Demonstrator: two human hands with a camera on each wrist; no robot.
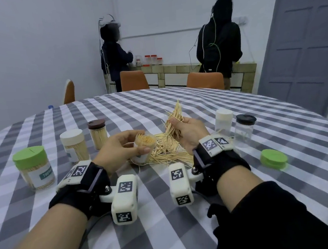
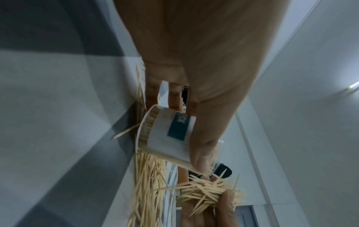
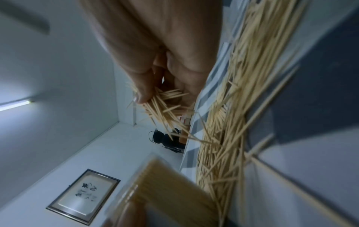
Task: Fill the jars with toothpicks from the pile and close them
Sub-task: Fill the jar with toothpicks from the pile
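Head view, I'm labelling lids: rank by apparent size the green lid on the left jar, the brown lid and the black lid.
1. green lid, clearly largest, though nearest the camera.
2. brown lid and black lid: look alike, so unranked.

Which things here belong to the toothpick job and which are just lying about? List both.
Job: open jar in left hand; toothpick bunch in right hand; pile; two empty jars; loose green lid; three filled jars.
Lying about: orange chairs; far counter jars; door.
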